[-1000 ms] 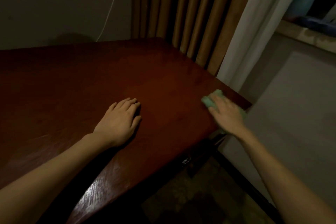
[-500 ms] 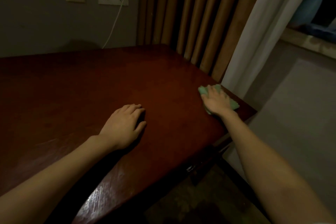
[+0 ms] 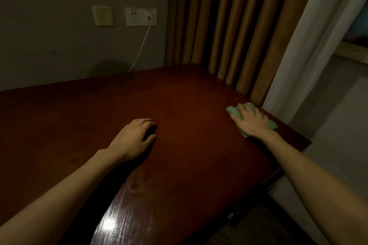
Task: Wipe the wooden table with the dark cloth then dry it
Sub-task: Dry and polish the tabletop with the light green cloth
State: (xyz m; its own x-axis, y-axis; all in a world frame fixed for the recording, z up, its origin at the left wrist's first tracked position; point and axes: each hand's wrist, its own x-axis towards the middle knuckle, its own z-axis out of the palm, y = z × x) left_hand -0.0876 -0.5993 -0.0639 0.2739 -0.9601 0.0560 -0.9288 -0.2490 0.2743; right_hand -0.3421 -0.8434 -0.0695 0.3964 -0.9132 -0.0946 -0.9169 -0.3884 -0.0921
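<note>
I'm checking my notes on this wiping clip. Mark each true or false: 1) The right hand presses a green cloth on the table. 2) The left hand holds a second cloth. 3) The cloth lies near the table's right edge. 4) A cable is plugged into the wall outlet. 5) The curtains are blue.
1) True: the right hand lies flat on the green cloth, on the wooden table.
2) False: the left hand rests bare on the table.
3) True.
4) True: a white cable runs from the outlet.
5) False: the curtains are brown.
</note>
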